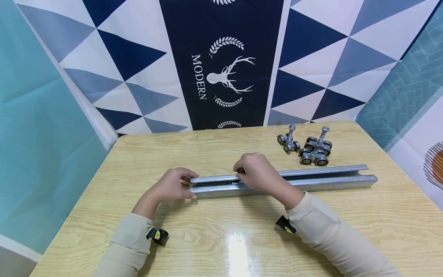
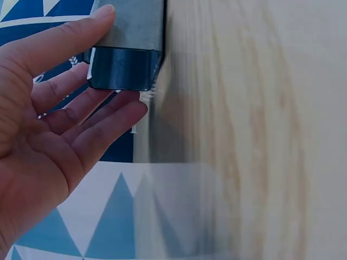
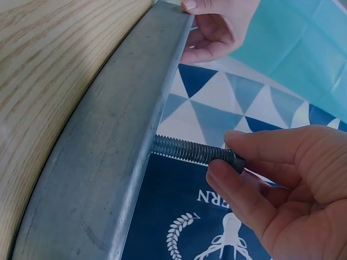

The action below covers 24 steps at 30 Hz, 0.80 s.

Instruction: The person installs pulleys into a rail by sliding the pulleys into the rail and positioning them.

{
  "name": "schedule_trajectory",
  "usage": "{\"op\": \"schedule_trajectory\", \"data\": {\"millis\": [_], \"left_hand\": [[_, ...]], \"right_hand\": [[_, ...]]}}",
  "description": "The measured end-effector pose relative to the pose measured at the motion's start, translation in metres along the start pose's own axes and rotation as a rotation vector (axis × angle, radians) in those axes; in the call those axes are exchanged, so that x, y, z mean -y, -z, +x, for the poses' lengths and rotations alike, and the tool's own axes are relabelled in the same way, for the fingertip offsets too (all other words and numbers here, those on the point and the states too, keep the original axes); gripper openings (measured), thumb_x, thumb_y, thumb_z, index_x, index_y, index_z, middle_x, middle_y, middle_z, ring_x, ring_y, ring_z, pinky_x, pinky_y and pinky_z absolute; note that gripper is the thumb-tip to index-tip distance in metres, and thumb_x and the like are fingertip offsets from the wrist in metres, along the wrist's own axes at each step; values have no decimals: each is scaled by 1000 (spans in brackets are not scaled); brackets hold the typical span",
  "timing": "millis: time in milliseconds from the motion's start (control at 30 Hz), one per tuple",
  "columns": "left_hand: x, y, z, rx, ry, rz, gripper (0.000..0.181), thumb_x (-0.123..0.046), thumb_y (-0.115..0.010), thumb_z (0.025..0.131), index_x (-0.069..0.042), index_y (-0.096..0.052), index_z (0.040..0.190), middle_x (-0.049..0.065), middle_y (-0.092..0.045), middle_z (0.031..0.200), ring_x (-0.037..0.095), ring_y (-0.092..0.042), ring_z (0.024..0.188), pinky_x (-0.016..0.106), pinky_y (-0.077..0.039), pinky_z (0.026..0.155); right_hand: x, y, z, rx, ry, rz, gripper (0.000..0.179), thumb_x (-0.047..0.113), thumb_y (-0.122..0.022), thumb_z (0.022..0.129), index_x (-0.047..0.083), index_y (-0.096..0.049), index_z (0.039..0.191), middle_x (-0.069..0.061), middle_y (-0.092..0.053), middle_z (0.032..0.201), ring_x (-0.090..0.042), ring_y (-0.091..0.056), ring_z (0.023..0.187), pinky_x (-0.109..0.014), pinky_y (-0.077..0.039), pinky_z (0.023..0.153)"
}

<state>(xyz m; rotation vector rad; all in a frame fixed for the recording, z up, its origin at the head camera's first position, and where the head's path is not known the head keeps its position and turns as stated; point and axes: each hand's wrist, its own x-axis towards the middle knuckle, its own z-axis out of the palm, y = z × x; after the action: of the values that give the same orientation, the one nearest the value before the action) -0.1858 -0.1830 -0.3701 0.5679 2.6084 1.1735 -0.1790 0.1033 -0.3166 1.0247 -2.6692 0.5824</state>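
Note:
A long metal C-channel rail lies across the table with its slot facing up. My left hand grips the rail's left end, thumb on the near side and fingers on the far side. The left wrist view shows the rail's end between thumb and fingers. Partway along the rail, my right hand pinches the tip of a threaded bolt between thumb and fingertips. The bolt stands out of the slot; its lower part is hidden inside the rail.
Metal roller trolleys with upright bolts, one smaller trolley and a clustered group of wheels, stand behind the rail at the right. A patterned cloth hangs behind the wooden table.

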Motion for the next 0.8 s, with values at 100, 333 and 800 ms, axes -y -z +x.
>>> {"op": "schedule_trajectory", "data": {"millis": [100, 333, 800], "left_hand": [[5, 1, 0, 18, -7, -70, 54, -4, -87, 70, -1, -64, 119, 10, -63, 110, 26, -62, 101, 31, -55, 84], [12, 1, 0, 46, -3, -182, 54, -2, -86, 71, -1, -63, 120, 15, -61, 111, 29, -60, 102, 30, -54, 84], [16, 0, 1, 53, 8, -214, 53, -7, -86, 72, -3, -62, 119, 12, -61, 114, 28, -56, 104, 35, -53, 87]], "right_hand": [[1, 0, 1, 3, -4, 6, 7, 1, -75, 80, 7, -77, 83, -2, -70, 80, -17, -64, 75, -34, -54, 68], [2, -2, 3, 16, -20, 24, 8, 1, -74, 81, 7, -77, 86, -3, -70, 83, -18, -65, 78, -35, -54, 70], [8, -5, 7, 11, -7, 35, 9, 1, -75, 81, 6, -77, 87, -5, -71, 85, -18, -65, 78, -35, -54, 70]]}}
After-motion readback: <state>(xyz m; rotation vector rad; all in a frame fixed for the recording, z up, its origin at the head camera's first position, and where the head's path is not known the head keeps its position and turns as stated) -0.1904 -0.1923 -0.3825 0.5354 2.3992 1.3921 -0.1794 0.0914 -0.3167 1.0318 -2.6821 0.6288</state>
